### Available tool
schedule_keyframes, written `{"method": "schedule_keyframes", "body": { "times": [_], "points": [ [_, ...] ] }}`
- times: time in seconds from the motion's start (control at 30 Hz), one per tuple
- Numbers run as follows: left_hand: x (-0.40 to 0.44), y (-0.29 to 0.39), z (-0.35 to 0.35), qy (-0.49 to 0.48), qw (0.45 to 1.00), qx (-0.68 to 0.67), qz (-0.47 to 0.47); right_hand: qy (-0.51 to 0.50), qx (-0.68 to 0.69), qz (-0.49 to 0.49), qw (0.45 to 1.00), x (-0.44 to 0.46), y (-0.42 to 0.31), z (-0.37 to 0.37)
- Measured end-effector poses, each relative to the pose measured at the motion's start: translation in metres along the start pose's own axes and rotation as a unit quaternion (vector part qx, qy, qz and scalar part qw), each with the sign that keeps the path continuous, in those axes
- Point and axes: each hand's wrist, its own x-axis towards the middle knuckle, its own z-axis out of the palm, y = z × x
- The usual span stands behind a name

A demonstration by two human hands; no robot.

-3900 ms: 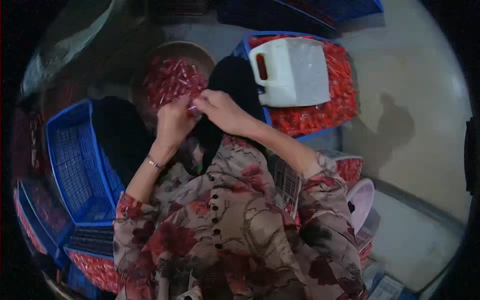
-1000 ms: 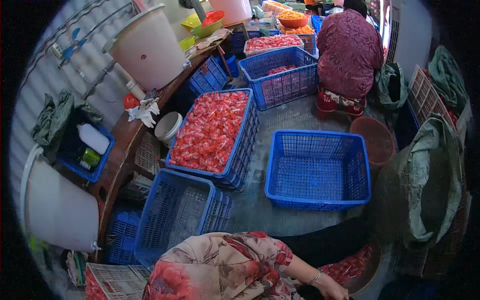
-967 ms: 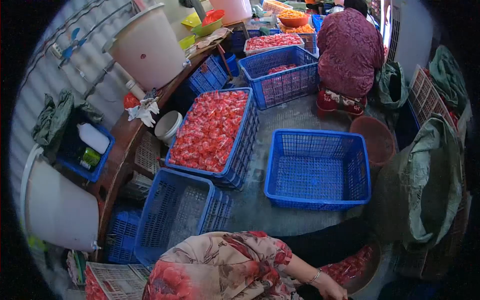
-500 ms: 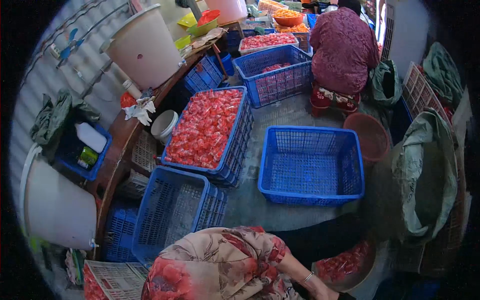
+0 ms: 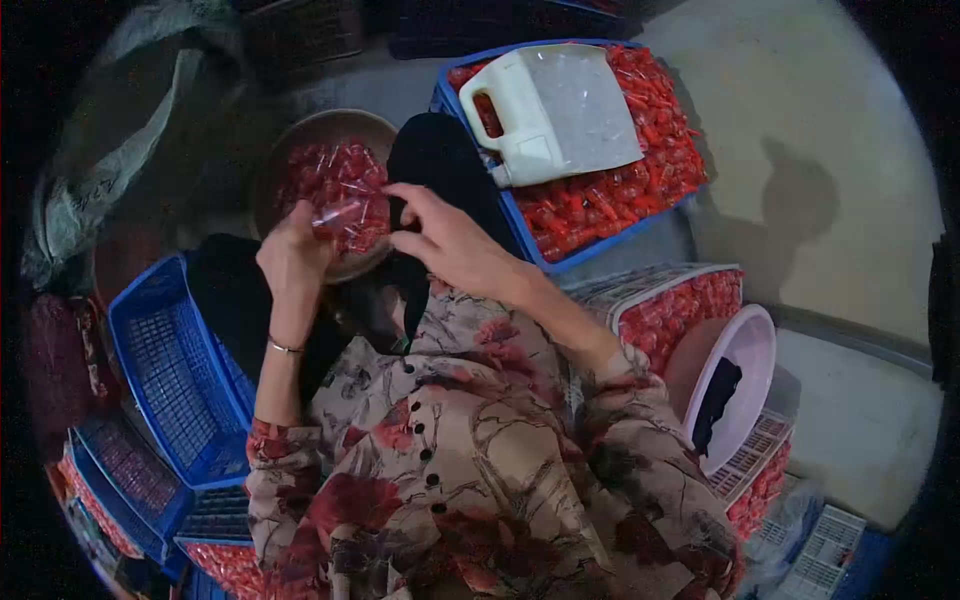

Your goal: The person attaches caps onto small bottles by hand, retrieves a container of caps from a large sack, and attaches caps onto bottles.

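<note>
My left hand (image 5: 297,248) is closed, its fingertips pinching a clear plastic wrapper (image 5: 340,212) with something pinkish in it. My right hand (image 5: 445,238) is on the wrapper's other side, thumb and forefinger apart, the forefinger's tip at the plastic's edge. Both hands are above a round basin (image 5: 268,150) between my dark-clad knees. Many red pieces in clear wrapping (image 5: 345,165) lie in that basin. What the wrapper holds is too blurred to name.
A blue crate (image 5: 565,262) of red wrapped pieces carries a white jug (image 5: 530,140). An empty blue crate (image 5: 180,370) stands by my left knee. To the right, a pink basin (image 5: 755,345) holds dark cloth. A green sack (image 5: 150,130) is at upper left.
My view has swung from the room and its crates down to my lap. Both hands now show over the basin; before, only my left forearm and part of that hand did.
</note>
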Motion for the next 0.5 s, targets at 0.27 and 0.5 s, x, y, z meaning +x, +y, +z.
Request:
{"method": "schedule_keyframes", "body": {
  "times": [0.27,0.5],
  "points": [
    [0.037,0.043,0.007,0.096,0.982,-0.075,0.148,0.381,-0.031,0.255,0.888,-0.141,0.09,-0.191],
    [0.018,0.217,0.12,-0.146,0.892,-0.134,0.406,0.383,-0.063,0.192,0.901,-0.121,0.11,-0.195]
  ]
}}
